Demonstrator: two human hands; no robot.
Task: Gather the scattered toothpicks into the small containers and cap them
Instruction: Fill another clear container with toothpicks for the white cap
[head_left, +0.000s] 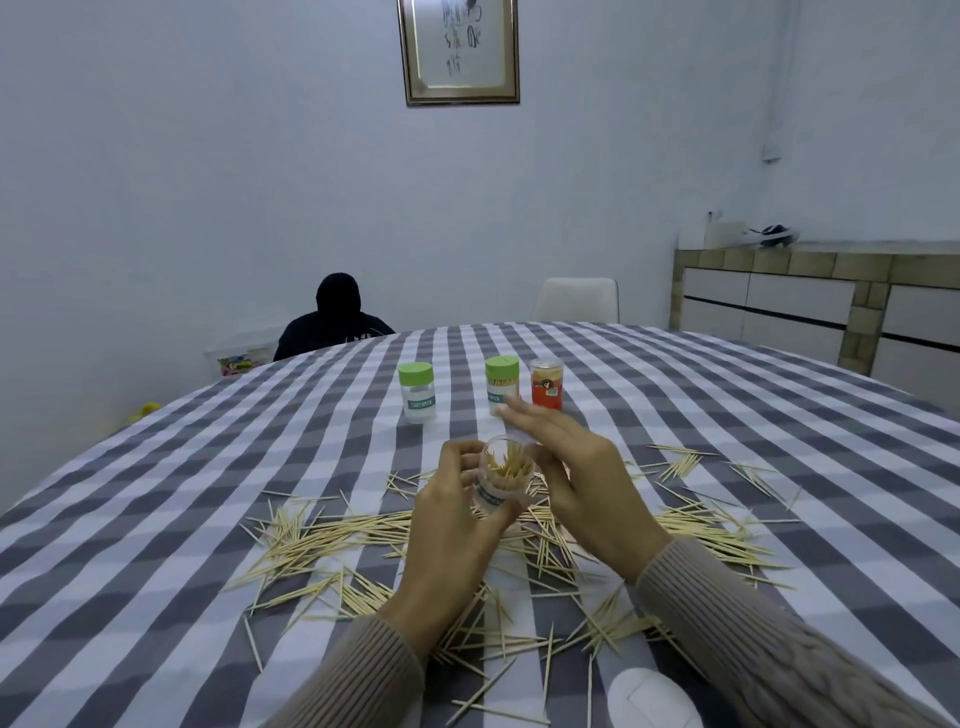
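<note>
Centrally, the left hand (457, 525) grips an uncapped clear toothpick jar (503, 475), tilted with its mouth toward the camera, toothpicks inside lying along its long axis. The right hand (582, 483) rests beside it, fingers straight. Loose toothpicks (332, 535) scatter across the checked bench (156, 493); two green-capped jars (416, 391) stand behind.

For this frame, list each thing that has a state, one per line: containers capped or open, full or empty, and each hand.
Held container: uncapped, partly filled with toothpicks.
Left green-capped container: capped, upright, looks empty.
Right green-capped container: capped, upright, holds toothpicks.
Orange container: clear lid on, upright.
Scattered toothpicks: loose on the tablecloth.
Left hand: grips the held container.
Right hand: fingers straight, beside the container's mouth.
</note>
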